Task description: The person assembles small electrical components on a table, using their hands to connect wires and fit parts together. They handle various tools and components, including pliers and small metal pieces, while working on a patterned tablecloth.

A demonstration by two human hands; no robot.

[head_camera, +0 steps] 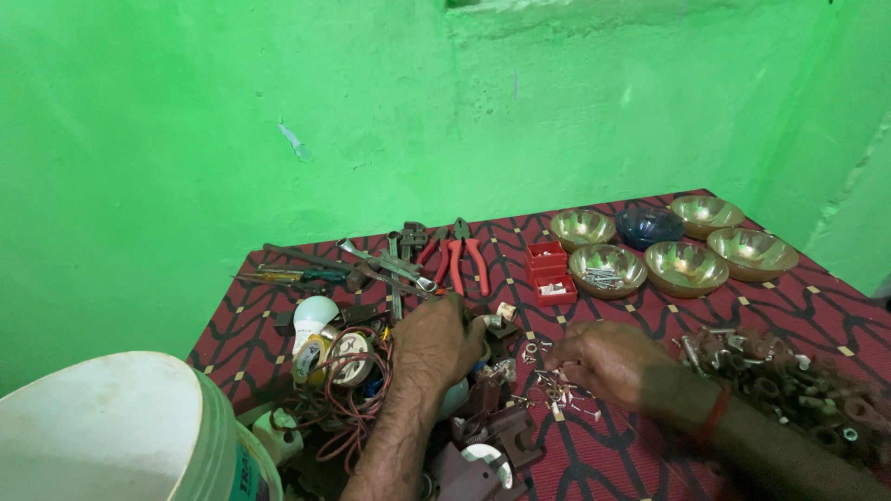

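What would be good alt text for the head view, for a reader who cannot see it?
A person's left hand rests on a heap of wires and electrical parts while the right hand touches small metal pieces on a red patterned table. Behind lie red-handled pliers, wrenches, and shiny bowls against a green wall.

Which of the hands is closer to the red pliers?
Left. The left hand sits just below the red pliers; the right hand is farther off, down to their right.
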